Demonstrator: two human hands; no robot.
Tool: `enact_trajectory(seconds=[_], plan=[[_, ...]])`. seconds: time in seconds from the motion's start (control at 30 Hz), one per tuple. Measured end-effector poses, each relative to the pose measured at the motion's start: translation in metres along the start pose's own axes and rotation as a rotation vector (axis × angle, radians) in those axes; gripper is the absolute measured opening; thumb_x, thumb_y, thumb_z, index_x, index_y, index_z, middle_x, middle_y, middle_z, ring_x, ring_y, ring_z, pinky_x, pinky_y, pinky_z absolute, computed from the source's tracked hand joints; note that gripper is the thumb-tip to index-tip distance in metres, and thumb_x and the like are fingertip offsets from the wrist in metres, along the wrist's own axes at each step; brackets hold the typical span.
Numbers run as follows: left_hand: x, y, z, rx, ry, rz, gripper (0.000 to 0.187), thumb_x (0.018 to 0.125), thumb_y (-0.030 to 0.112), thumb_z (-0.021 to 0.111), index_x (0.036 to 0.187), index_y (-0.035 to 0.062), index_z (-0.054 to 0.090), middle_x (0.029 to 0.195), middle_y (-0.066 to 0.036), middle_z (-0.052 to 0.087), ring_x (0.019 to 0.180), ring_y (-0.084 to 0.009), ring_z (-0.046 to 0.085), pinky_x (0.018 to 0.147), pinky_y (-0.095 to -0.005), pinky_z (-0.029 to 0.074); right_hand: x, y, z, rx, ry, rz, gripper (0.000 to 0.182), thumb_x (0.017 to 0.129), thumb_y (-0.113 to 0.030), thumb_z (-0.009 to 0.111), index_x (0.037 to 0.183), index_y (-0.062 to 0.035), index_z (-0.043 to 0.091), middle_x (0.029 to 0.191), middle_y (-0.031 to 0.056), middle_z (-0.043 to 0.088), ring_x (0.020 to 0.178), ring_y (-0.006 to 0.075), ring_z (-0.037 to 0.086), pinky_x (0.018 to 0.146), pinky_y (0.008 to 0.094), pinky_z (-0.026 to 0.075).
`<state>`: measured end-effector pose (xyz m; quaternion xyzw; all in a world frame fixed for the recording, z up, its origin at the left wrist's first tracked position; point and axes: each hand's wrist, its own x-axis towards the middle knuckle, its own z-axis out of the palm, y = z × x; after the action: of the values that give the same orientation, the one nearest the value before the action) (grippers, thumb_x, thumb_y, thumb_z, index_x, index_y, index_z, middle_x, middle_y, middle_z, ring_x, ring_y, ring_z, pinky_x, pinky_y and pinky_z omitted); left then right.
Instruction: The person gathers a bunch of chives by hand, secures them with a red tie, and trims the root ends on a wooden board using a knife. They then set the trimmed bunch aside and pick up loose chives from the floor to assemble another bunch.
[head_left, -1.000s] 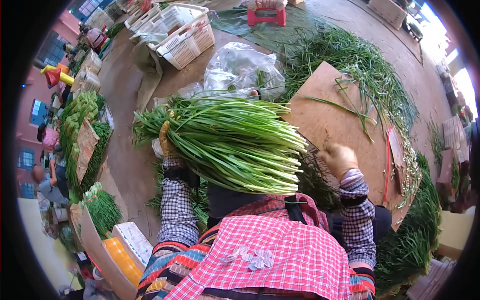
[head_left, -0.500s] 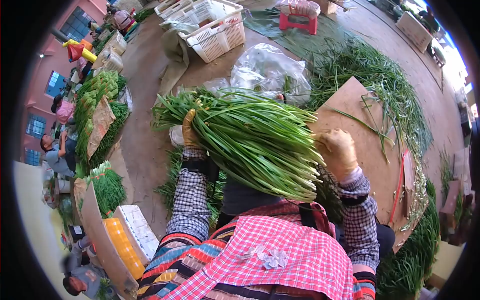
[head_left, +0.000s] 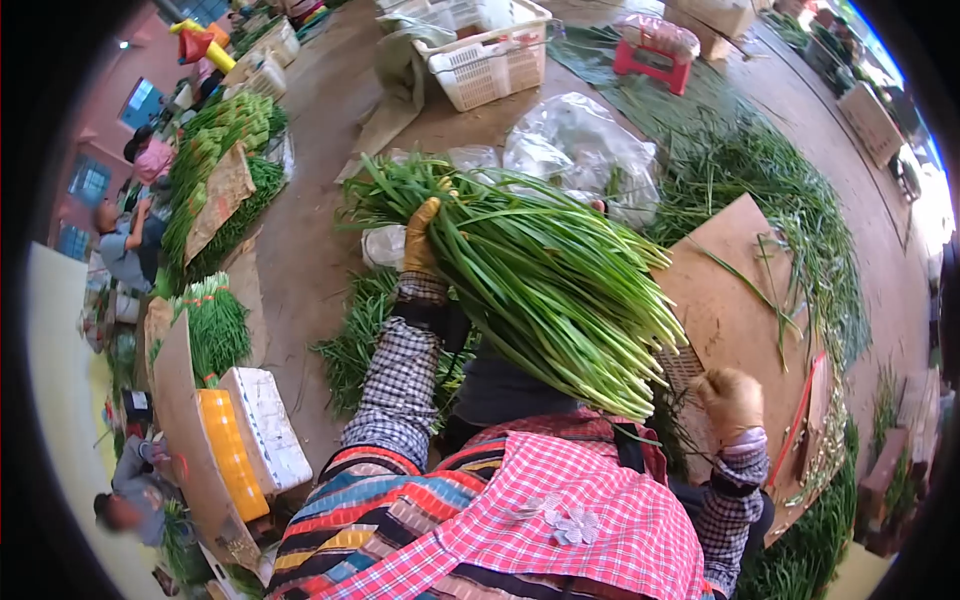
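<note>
- The left hand [head_left: 421, 238], in a yellowish glove, is closing around the leafy end of a thick bundle of green stalks [head_left: 540, 275], fingers wrapped over the top of it; gripping there seems to be what is keeping the loose leaves gathered.
- The bundle is lying across the centre of the frame, slanting from the upper left down to the lower right, with its pale cut ends pointing at the lower right. Held this way, the cut ends are sitting level with one another, near the other hand.
- The right hand [head_left: 731, 402], also gloved, is hanging below those cut ends at the lower right, loosely curled. It is apart from the bundle, and I cannot tell whether it is holding anything.
- A brown board [head_left: 735, 300] is lying flat under the right hand at the right of the frame, with a few stray stalks on it, seemingly serving as the working surface.
- Loose greens [head_left: 800, 210] are spreading across the floor along the right edge.
- A clear plastic bag [head_left: 570, 140] is lying just above the bundle, and a white basket [head_left: 490, 55] is standing at the top centre.
- Stacked bunches [head_left: 215, 140] are sitting at the upper left, near other people.
</note>
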<state>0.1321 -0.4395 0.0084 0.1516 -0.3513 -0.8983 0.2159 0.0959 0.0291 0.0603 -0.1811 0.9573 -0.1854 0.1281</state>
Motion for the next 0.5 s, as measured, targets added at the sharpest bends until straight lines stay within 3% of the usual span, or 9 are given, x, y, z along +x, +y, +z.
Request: enact_trajectory(seconds=[0.03,0.1,0.2,0.27,0.5], plan=[[0.003,0.001,-0.006,0.011,-0.06,0.011,0.04,0.086,0.031,0.064,0.113,0.0032,0.059,0.092,-0.006,0.066,0.065,-0.0179,0.064,0.055,-0.0302,0.057,0.008,-0.027,-0.018,-0.017,0.117,-0.128,0.014,0.074,-0.024,0.069,0.079,-0.0102,0.069,0.067,0.0131,0.062,0.064,0.0318,0.061,0.059,0.0406,0.048],[0.001,0.003,-0.005,0.01,-0.078,-0.002,0.04,0.086,0.031,0.064,0.113,0.0032,0.059,0.094,-0.007,0.066,0.069,-0.0178,0.065,0.056,-0.0321,0.059,0.03,-0.068,-0.027,-0.017,0.318,-0.403,0.02,0.073,-0.017,0.07,0.092,-0.0144,0.069,0.073,0.0104,0.064,0.067,0.0298,0.06,0.062,0.039,0.048],[0.003,0.004,-0.009,-0.016,-0.102,-0.024,0.038,0.086,0.03,0.064,0.112,0.0021,0.059,0.096,-0.008,0.066,0.074,-0.0195,0.066,0.058,-0.0361,0.06,0.06,-0.132,-0.025,0.069,0.27,-0.726,0.041,0.073,-0.013,0.071,0.113,-0.0175,0.063,0.1,0.0041,0.064,0.088,0.0261,0.059,0.076,0.0395,0.047],[-0.003,0.007,0.0,-0.026,-0.108,-0.028,0.036,0.086,0.028,0.064,0.111,0.0018,0.059,0.097,-0.009,0.065,0.077,-0.0208,0.066,0.059,-0.0371,0.06,0.079,-0.165,-0.012,-0.02,0.279,-0.832,0.048,0.073,-0.014,0.07,0.119,-0.0164,0.058,0.114,0.006,0.059,0.097,0.0283,0.058,0.082,0.0425,0.047],[-0.015,0.012,0.031,-0.105,-0.16,-0.038,0.034,0.088,0.025,0.062,0.11,-0.0013,0.058,0.103,-0.012,0.065,0.088,-0.0245,0.065,0.077,-0.0393,0.057,0.119,-0.213,0.037,-0.033,0.351,-0.887,0.026,0.074,-0.019,0.067,0.098,-0.0104,0.065,0.118,0.0053,0.058,0.11,0.0261,0.052,0.093,0.0418,0.041]])
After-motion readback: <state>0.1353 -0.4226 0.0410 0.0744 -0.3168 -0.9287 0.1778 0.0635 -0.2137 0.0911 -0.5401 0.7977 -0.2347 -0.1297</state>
